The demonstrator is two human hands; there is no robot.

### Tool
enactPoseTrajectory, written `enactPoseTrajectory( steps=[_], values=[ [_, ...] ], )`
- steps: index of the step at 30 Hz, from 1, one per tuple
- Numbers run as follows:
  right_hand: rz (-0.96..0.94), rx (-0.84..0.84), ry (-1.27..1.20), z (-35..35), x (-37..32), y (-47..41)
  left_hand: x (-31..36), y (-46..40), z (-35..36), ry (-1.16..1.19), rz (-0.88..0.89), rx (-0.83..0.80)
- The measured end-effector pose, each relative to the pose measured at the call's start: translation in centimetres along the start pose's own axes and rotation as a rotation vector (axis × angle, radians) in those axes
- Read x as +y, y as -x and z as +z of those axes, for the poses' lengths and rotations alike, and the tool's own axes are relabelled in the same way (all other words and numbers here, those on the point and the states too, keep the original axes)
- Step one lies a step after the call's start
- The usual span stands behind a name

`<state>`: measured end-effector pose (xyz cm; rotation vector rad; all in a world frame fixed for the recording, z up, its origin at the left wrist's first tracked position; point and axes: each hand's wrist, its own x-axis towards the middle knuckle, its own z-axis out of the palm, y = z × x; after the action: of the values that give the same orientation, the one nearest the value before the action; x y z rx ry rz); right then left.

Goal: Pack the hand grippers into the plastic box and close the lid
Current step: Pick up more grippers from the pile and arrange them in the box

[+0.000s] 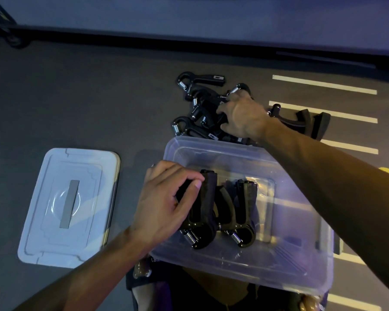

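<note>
Down on the dark floor (pixel 76 97), a clear plastic box (pixel 252 261) sits open just in front of the person, its near edge over their lap. Two black hand grippers already lie inside it, side by side, with their coiled springs toward the person and their handles pointing away. The left hand (pixel 164 205) reaches over the box's left wall and its grip is clenched around the handles of the left one (pixel 202 212), thumb laid across the top. The second gripper in the box (pixel 240 212) lies just to its right, apart from either hand.

Beyond the far wall of the box lies a loose pile of hand grippers (pixel 200 108), tangled together, springs showing silver. The right hand (pixel 243 117) stretches out over the box and rests on that pile, fingers curled down among the black handles; its grip appears to be closing on one, though which one is hidden beneath the hand. One more gripper (pixel 301 120) lies to the right of the hand, on the white painted stripes (pixel 323 85) on the floor.

The lid (pixel 70 205) lies flat on the floor to the left of the box, well apart from both hands.
</note>
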<state>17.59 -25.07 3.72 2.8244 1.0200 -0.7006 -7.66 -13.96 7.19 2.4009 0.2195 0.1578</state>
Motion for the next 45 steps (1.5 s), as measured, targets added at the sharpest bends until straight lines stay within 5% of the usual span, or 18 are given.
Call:
enactPoseTrajectory(
  steps=[16, 24, 34, 38, 41, 45],
  values=[
    [-0.152, 0.361, -0.277, -3.3, 0.3, 5.3, 0.1, 0.2, -0.2, 0.051, -0.006, 0.016],
    [-0.26, 0.781, -0.524, -8.0, 0.4, 16.0, 2.0, -0.6, -2.0, 0.352, -0.121, 0.17],
    [-0.134, 0.591, -1.072, -5.0, -0.4, 20.6, 5.4, 0.7, -2.8, 0.44, -0.077, 0.014],
    [-0.011, 0.489, -1.15, -2.6, -0.5, 20.5, 5.6, 1.8, -2.1, 0.46, -0.072, -0.178],
    [0.101, 0.469, -1.027, -1.6, 0.8, 20.5, 4.6, 1.6, -1.8, 0.19, 0.098, -0.23],
    [0.19, 0.416, -0.725, 0.4, 1.3, 20.2, 2.5, 0.4, -1.7, -0.031, 0.152, -0.083]
  ],
)
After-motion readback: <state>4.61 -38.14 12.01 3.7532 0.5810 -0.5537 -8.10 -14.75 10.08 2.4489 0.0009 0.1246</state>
